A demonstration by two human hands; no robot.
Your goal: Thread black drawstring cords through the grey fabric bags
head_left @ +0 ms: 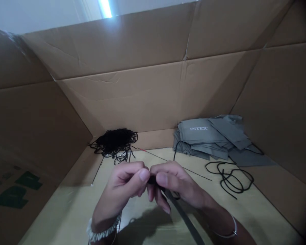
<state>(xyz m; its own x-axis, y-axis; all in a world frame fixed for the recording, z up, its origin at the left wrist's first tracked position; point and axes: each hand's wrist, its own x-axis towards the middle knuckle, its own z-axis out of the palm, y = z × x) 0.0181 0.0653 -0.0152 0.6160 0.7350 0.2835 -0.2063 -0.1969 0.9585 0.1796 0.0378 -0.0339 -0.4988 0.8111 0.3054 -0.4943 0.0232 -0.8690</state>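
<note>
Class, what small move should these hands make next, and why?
Perhaps shift the right hand slightly aside to check the dark material: the left hand crowds it from the other side, so little shows, and the grey strip slants down below.

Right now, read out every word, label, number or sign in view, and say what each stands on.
"INTEX": white letters on a gray sheet atop the pile at the back right.
Green markings on the left cardboard wall: too dark and blurred to read.
</note>
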